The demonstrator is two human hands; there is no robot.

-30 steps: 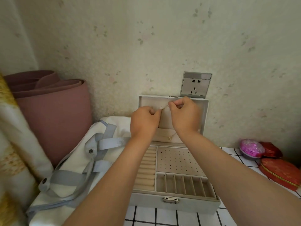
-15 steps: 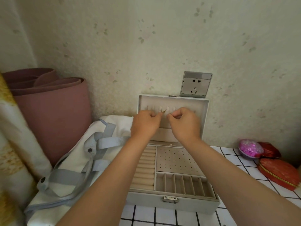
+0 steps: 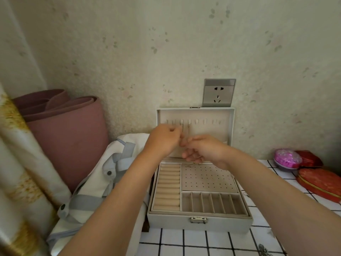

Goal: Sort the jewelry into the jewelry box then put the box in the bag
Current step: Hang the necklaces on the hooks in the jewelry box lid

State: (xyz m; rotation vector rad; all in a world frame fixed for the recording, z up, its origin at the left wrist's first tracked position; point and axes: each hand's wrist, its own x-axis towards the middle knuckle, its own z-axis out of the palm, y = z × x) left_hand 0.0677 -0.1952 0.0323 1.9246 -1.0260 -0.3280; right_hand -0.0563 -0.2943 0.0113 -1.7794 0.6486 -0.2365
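head view looks forward and down, close over the jewelry box (image 3: 200, 221).

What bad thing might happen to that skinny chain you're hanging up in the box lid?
The necklace chain is very thin, so it may slip off its hook in the lid when the left hand lets go. It hangs close to the next hook, so it might tangle there. The right hand, just below, might snag the dangling end.
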